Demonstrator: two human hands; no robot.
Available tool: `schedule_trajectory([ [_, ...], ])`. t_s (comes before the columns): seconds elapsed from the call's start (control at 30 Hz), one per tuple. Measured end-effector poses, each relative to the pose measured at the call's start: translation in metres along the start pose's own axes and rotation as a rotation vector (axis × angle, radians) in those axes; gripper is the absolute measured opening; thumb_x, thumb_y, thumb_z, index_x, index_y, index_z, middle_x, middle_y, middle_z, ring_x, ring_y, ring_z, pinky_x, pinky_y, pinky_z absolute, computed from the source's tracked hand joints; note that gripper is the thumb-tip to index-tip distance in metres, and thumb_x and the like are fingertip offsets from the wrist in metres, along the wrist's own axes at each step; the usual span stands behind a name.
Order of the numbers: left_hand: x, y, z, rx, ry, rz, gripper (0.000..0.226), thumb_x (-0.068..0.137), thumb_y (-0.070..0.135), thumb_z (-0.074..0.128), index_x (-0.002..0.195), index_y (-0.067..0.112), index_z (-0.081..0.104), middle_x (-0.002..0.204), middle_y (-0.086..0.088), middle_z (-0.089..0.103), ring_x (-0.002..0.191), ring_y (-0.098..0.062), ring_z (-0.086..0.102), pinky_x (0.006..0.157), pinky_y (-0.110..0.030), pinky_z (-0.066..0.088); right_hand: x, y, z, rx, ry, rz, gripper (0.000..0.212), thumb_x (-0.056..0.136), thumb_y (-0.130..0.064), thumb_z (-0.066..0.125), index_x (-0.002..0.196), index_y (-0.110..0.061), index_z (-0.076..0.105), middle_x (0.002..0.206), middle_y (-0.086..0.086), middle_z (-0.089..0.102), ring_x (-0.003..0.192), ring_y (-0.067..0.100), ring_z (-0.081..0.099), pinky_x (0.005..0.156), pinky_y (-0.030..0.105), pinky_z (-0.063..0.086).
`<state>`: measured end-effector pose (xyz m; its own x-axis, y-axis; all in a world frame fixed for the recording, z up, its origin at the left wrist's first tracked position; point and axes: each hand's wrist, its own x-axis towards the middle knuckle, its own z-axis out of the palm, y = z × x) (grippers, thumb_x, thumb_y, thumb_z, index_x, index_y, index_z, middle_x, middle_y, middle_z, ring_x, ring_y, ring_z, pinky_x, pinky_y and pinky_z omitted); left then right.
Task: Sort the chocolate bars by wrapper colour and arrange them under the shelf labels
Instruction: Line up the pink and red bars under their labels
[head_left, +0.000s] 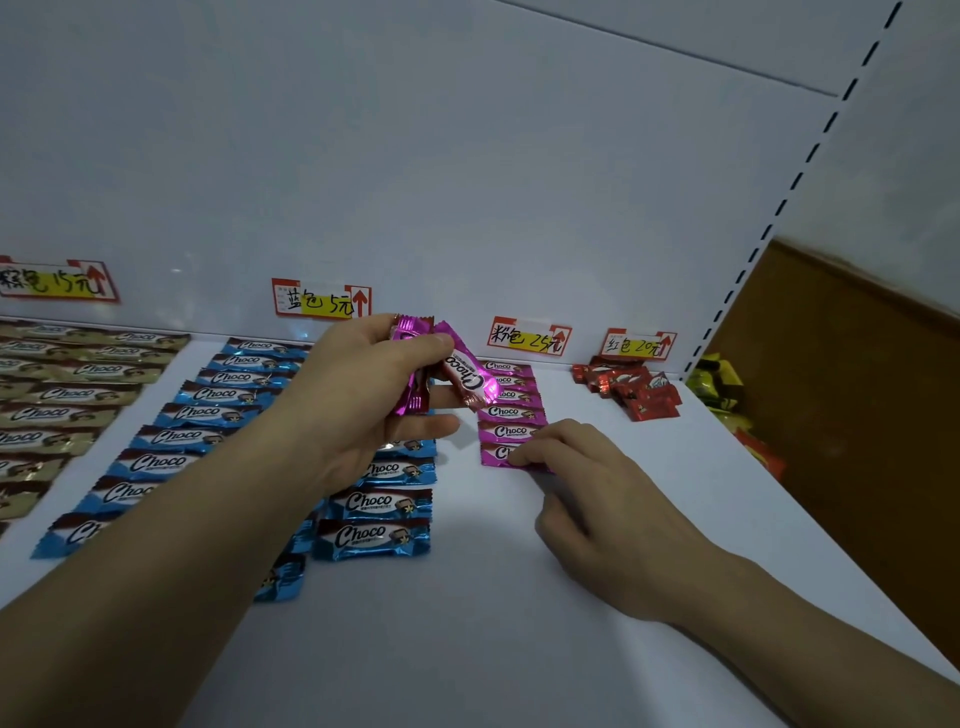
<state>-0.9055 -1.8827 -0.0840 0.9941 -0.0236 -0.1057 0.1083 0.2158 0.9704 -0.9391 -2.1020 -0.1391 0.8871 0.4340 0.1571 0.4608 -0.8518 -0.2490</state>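
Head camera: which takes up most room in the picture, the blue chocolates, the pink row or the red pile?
1. The blue chocolates: by far the largest.
2. The pink row and the red pile look about alike; the pile lies farther back, so I won't rank them.

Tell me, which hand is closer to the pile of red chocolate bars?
The right hand. It touches the front pink bar, a little left of the red chocolate bars. The left hand holds pink bars up above the blue rows, farther left.
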Motion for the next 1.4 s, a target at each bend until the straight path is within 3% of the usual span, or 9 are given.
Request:
schedule_trajectory([
  [0.27,0.0,0.0,-0.001,0.051,0.054,0.019,0.011,0.093,0.018,0.068,0.103,0.013,0.068,0.069,-0.001,0.075,0.053,-0.01,0.065,0.034,-0.018,0.038,0.001,-0.002,-0.002,-0.007,-0.022,0.024,0.042,0.101,-0.026,0.047,0.141,-0.038,0.043,0.14,-0.022,0.04,0.128,-0.004,0.034,0.109,0.017,0.036],
  [0.5,0.001,0.0,-0.001,0.101,0.048,0.028,0.013,0.092,0.019,0.069,0.103,0.012,0.068,0.076,-0.003,0.077,0.05,-0.009,0.064,0.035,-0.018,0.039,0.0,-0.001,0.0,0.011,0.049,-0.004,0.042,0.1,-0.026,0.05,0.14,-0.039,0.045,0.138,-0.023,0.044,0.126,-0.006,0.036,0.097,0.004,0.032],
  [0.63,0.0,-0.002,0.0,0.148,-0.024,0.048,0.018,0.091,0.02,0.07,0.108,0.012,0.07,0.086,-0.007,0.078,0.052,-0.009,0.063,0.036,-0.018,0.039,0.002,-0.012,-0.018,0.58,0.373,0.014,0.023,0.096,-0.035,0.061,0.119,-0.036,0.06,0.111,-0.019,0.067,0.11,0.008,0.062,0.083,0.022,0.055],
  [0.7,-0.002,-0.004,0.001,0.197,-0.089,0.058,0.021,0.09,0.022,0.072,0.109,0.014,0.072,0.088,-0.007,0.078,0.053,-0.01,0.063,0.038,-0.019,0.04,0.011,-0.02,-0.029,0.888,0.363,0.07,0.023,0.091,-0.034,0.069,0.113,-0.028,0.064,0.101,-0.004,0.073,0.099,0.021,0.069,0.078,0.035,0.061],
  [0.77,-0.005,-0.007,0.004,0.305,-0.153,0.069,0.019,0.088,0.024,0.074,0.105,0.017,0.073,0.079,-0.004,0.077,0.054,-0.01,0.063,0.04,-0.021,0.041,0.018,-0.022,-0.033,0.947,0.351,0.117,0.022,0.088,-0.017,0.072,0.109,-0.016,0.065,0.09,0.007,0.075,0.088,0.026,0.072,0.075,0.035,0.06],
  [0.87,-0.008,-0.009,0.005,0.426,-0.212,0.073,0.014,0.088,0.025,0.073,0.1,0.017,0.074,0.061,-0.004,0.069,0.048,-0.008,0.057,0.043,-0.02,0.042,0.019,-0.016,-0.035,0.919,0.294,0.17,0.029,0.083,0.005,0.075,0.107,-0.008,0.065,0.084,0.013,0.075,0.08,0.028,0.073,0.071,0.03,0.061],
  [1.1,-0.005,-0.006,0.006,0.224,-0.075,-0.004,0.011,0.096,0.011,0.063,0.1,0.013,0.073,0.073,-0.005,0.069,0.061,-0.014,0.063,0.05,-0.024,0.052,-0.011,0.009,-0.035,0.772,0.218,0.339,0.036,0.085,0.01,0.069,0.103,-0.02,0.067,0.081,0.001,0.072,0.075,0.012,0.071,0.064,0.02,0.057],
  [1.27,-0.009,-0.003,0.008,0.126,-0.087,-0.048,0.013,0.094,0.004,0.063,0.103,0.01,0.07,0.087,-0.012,0.076,0.072,-0.018,0.076,0.055,-0.025,0.06,-0.018,0.009,-0.022,0.552,0.18,0.304,0.014,0.086,-0.011,0.073,0.087,-0.025,0.073,0.081,-0.016,0.073,0.083,0.003,0.068,0.067,0.014,0.054],
  [1.4,-0.013,-0.001,0.009,0.089,-0.127,-0.016,0.019,0.088,0.012,0.069,0.107,0.008,0.067,0.085,-0.008,0.078,0.078,-0.026,0.077,0.052,-0.024,0.059,-0.017,0.003,-0.008,0.263,0.213,0.253,0.02,0.087,-0.033,0.074,0.106,-0.036,0.068,0.097,-0.027,0.062,0.096,0.0,0.058,0.074,0.008,0.043],
])
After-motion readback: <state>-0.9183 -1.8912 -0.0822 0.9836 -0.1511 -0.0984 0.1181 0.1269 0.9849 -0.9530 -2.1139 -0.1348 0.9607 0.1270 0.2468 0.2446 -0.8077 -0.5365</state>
